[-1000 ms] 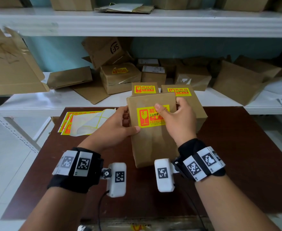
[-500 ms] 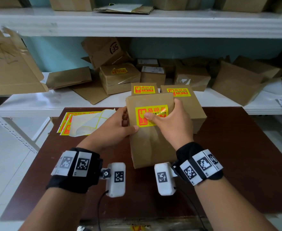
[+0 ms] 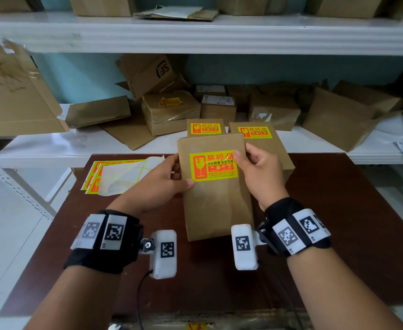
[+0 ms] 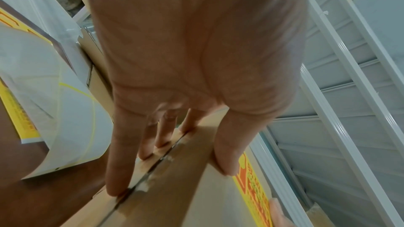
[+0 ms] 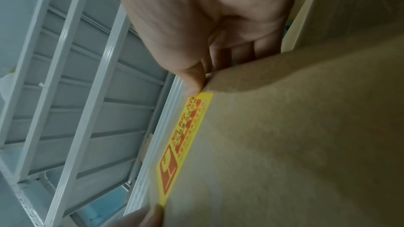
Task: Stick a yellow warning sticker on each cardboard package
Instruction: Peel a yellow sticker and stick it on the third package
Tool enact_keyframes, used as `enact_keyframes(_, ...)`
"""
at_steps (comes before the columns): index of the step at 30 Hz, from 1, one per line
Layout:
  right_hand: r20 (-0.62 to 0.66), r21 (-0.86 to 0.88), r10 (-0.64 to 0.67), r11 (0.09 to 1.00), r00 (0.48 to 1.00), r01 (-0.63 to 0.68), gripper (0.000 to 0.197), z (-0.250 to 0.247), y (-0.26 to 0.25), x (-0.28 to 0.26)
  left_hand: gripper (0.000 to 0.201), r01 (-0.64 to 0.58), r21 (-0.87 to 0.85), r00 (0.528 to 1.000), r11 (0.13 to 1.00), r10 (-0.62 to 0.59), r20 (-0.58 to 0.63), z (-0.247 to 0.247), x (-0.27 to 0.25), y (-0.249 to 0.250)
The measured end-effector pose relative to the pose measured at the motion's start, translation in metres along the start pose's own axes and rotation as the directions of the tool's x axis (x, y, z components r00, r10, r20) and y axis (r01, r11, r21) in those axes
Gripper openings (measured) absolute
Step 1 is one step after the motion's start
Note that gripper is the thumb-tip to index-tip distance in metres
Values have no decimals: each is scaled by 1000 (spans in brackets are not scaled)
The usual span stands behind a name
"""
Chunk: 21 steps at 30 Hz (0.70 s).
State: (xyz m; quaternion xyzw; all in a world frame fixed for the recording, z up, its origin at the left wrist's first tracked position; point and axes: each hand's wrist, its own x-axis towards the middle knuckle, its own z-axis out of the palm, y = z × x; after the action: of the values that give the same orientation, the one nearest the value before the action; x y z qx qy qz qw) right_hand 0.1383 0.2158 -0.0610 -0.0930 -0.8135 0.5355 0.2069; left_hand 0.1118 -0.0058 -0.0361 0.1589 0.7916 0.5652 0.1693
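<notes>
Gripping the cardboard package (image 3: 216,206) at its 9 and 3 o'clock edges, both hands, left (image 3: 158,184) and right (image 3: 261,172), thumb-press its yellow sticker (image 3: 213,167) above the counter (image 3: 338,234).

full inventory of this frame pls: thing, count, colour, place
held package: 1, brown, tilted up over the table, between both hands
sticker: 1, yellow and red, on the held package's face
stickered packages: 2, brown, behind the held one
sticker sheets: a stack, yellow with white backing, table's far left
table: 1, dark brown
shelf boxes: many, brown, on the white shelves; one bears a yellow sticker
left hand: grips the package's left edge
right hand: holds its right edge, thumb at the sticker's corner
</notes>
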Motion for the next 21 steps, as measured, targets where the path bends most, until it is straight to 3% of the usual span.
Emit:
enact_keyframes(3, -24, -72, 19, 997, 1000, -20, 33, 0, -3, 0, 51, 1, -7, 1000, 1000, -1, -5, 0, 0, 0)
enact_keyframes(7, 33, -189, 81, 979, 996, -73, 74, 6, -22, -10, 54, -17, 20, 999, 1000, 17, -36, 4, -1, 3)
enact_keyframes(11, -51, -349, 63, 934, 997, -77, 106, 15, -29, -16, 53, -39, 36, 998, 999, 41, -46, 13, -1, 4)
enact_keyframes(13, -65, -313, 57, 947, 996, -74, 97, 15, -24, -13, 54, -35, 33, 999, 999, 36, -40, 12, -1, 4)
enact_keyframes(17, -48, -214, 55, 975, 997, -64, 53, 9, -20, -8, 53, -20, 19, 999, 1000, 21, -30, 9, 0, 3)
enact_keyframes(21, -60, -121, 10, 993, 998, -18, 35, 4, -11, -2, 51, -20, -4, 1000, 1000, 20, -15, 8, 2, 1)
